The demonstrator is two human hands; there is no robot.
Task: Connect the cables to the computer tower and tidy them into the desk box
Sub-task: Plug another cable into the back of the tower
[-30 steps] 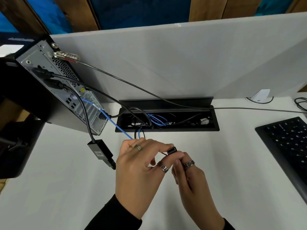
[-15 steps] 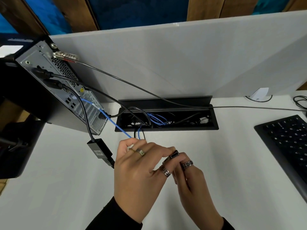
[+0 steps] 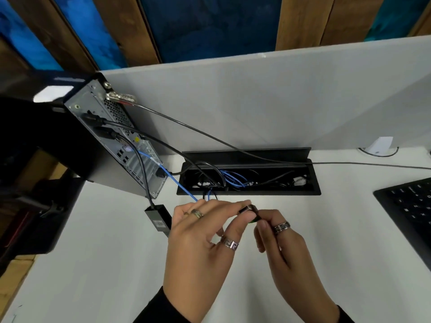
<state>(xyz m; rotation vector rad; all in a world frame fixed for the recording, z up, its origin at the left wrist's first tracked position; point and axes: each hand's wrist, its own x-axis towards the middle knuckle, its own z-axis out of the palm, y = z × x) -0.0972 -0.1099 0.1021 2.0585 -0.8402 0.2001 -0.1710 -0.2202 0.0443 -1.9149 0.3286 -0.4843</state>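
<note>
Blue cable (image 3: pixel 177 183), black keyboard (image 3: pixel 410 206), white desk (image 3: pixel 105 264).

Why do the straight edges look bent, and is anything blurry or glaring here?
Head view: the wide-angle lens bows the divider and leans the tower; lighting is soft and even, with only faint shadows under the hands on the desk; a bright glare patch sits on the tower's top; the plug pinched in the fingers is slightly soft, its details unclear.
</note>
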